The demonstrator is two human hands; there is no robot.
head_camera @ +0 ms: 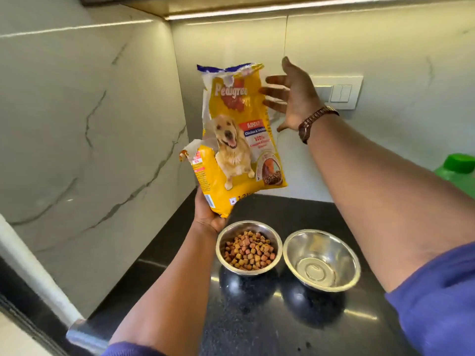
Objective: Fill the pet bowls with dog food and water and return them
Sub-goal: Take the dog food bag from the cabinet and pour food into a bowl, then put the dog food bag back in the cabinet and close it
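Two steel bowls sit on the counter (257, 317); above them the left hand (209, 214) grips the upright dog food bag (239, 140) underneath, right hand (293, 98) open just right of its top.

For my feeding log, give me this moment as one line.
left hand: holds dog food bag upright | right hand: open beside bag | left bowl: kibble | right bowl: empty | next: water
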